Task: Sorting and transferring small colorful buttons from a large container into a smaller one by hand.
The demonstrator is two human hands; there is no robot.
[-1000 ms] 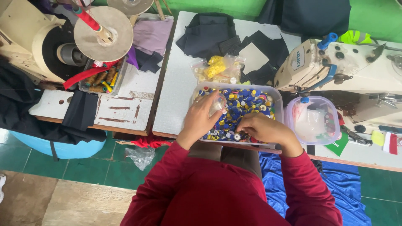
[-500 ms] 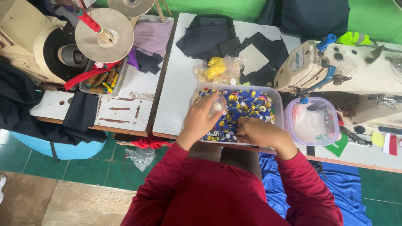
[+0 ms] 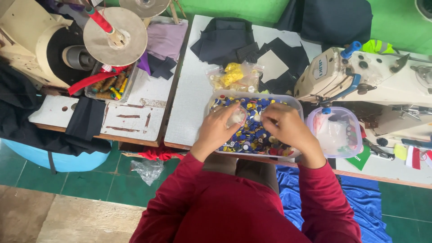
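Since a moment ago, my right hand (image 3: 285, 128) has slid up from the near edge of the clear tub (image 3: 298, 104) toward its middle, and now it sits close to my left hand (image 3: 220, 130). My left hand has hardly moved. It is curled around a small clear bag (image 3: 237, 118) and holds it over the tub. My right hand is bent down into the buttons (image 3: 252, 135), with its fingertips pinched together; I cannot tell if it has one.

The tub is in the middle of the frame, on the white table (image 3: 191, 103). It is full of buttons, mostly blue, yellow and white. Just above it lies a clear bag of yellow bits (image 3: 234, 76). To the right of the tub is a round tub with a purple rim (image 3: 335, 132), with plastic bags inside. At upper left, a small tray (image 3: 108, 85) holds thread spools.
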